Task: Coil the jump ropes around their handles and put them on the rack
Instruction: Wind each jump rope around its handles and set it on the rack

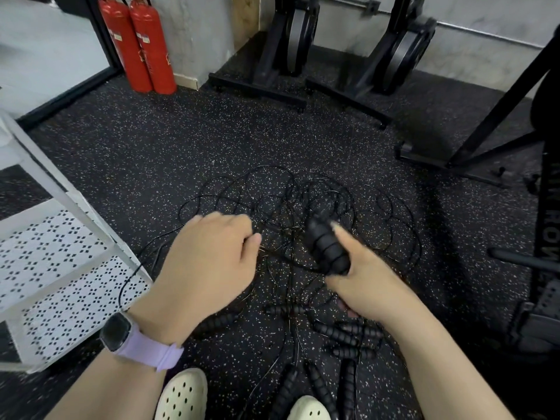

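A: You are crouched over a speckled rubber gym floor (188, 140). The white perforated rack (60, 262) stands at your left, just beside your left forearm. What is your left hand doing?

B: Your left hand (209, 256) is curled, pinching a thin black cord (274, 253) that runs toward the right. Keep that cord taut and feed it steadily.

A: And the pile?

B: The tangled jump ropes (297, 201) lie on the floor beyond both hands; spare handles (348, 331) lie near your shoes (185, 395). Draw out one cord only; the loops look likely to snag.

A: The right hand?

B: Your right hand (369, 283) grips a pair of ribbed handles (325, 248), thumb raised. Hold them still and lay each turn beside the last, then carry the bundle left to the rack.
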`<state>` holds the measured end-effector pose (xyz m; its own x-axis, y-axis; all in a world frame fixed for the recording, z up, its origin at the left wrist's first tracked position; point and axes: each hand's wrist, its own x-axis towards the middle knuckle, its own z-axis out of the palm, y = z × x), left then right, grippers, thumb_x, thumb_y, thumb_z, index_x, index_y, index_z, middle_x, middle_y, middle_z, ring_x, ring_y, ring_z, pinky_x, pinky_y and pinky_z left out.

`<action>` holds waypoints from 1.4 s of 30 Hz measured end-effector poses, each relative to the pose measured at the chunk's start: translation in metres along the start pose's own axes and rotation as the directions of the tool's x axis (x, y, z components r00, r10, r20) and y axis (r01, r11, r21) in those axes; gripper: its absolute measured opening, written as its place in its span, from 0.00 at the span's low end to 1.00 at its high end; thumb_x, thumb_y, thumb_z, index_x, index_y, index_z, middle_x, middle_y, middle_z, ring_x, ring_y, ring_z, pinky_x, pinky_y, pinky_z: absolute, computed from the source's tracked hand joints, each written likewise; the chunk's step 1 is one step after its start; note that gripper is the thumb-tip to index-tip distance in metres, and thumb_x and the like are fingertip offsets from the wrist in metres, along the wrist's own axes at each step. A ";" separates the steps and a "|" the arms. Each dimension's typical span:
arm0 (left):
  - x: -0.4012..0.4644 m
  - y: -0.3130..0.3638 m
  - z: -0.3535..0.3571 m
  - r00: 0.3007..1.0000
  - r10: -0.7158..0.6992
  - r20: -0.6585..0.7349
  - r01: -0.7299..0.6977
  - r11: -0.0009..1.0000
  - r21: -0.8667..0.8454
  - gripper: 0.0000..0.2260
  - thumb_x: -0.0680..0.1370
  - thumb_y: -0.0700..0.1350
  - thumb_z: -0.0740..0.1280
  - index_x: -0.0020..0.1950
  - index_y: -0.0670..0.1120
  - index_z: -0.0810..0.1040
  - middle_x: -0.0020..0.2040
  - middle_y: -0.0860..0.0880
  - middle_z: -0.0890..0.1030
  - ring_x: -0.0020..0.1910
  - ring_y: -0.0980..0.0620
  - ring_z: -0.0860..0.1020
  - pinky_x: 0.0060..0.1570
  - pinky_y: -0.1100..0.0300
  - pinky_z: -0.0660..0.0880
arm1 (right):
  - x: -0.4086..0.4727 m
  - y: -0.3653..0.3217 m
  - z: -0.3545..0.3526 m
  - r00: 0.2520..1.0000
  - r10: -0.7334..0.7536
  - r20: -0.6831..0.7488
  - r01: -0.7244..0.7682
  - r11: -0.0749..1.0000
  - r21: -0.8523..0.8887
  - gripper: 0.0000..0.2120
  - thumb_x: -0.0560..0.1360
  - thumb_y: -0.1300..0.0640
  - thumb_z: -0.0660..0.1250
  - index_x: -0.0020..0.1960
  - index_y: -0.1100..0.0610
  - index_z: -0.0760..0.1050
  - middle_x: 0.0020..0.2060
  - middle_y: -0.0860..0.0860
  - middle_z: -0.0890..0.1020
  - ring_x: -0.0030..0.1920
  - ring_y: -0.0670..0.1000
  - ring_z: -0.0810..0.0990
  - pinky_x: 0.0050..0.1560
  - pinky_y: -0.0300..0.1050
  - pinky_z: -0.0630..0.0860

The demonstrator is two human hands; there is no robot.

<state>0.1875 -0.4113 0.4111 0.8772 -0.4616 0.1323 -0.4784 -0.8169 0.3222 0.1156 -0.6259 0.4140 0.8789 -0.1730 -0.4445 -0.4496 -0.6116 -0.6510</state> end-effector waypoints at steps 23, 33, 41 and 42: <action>0.005 -0.001 0.011 0.910 -0.004 0.415 0.387 0.371 -0.844 0.12 0.79 0.48 0.66 0.53 0.40 0.81 0.46 0.33 0.81 0.43 0.37 0.75 0.43 0.43 0.71 | -0.023 -0.007 -0.013 0.749 -0.474 0.464 0.114 0.781 0.614 0.46 0.78 0.70 0.70 0.80 0.32 0.55 0.48 0.62 0.83 0.41 0.58 0.79 0.42 0.51 0.77; 0.006 0.019 0.013 0.856 -0.161 0.491 0.499 0.501 -0.707 0.26 0.86 0.58 0.50 0.41 0.44 0.76 0.29 0.49 0.77 0.29 0.51 0.75 0.35 0.57 0.72 | -0.008 -0.020 -0.007 0.868 -0.491 0.078 0.255 0.576 0.777 0.22 0.75 0.65 0.72 0.67 0.55 0.75 0.47 0.61 0.82 0.39 0.58 0.78 0.38 0.51 0.77; 0.002 -0.005 0.014 0.949 -0.281 0.140 0.310 0.911 -0.272 0.25 0.82 0.64 0.55 0.36 0.48 0.74 0.28 0.50 0.78 0.29 0.51 0.78 0.33 0.56 0.73 | -0.001 -0.004 -0.012 0.960 -0.156 -0.235 0.272 0.729 0.628 0.19 0.78 0.68 0.71 0.63 0.49 0.78 0.45 0.63 0.83 0.36 0.56 0.79 0.37 0.52 0.79; 0.001 -0.004 0.010 0.979 -0.201 0.024 0.201 0.957 -0.208 0.24 0.82 0.63 0.57 0.34 0.49 0.73 0.25 0.51 0.75 0.26 0.53 0.75 0.31 0.57 0.72 | 0.002 -0.002 -0.011 0.957 -0.139 -0.256 0.266 0.774 0.574 0.22 0.78 0.68 0.71 0.64 0.46 0.78 0.42 0.60 0.84 0.35 0.55 0.79 0.37 0.53 0.79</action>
<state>0.1904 -0.4120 0.4006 0.9541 -0.2966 0.0422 -0.2730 -0.8030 0.5298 0.1194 -0.6332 0.4208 0.9441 -0.2780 -0.1772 -0.2056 -0.0761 -0.9757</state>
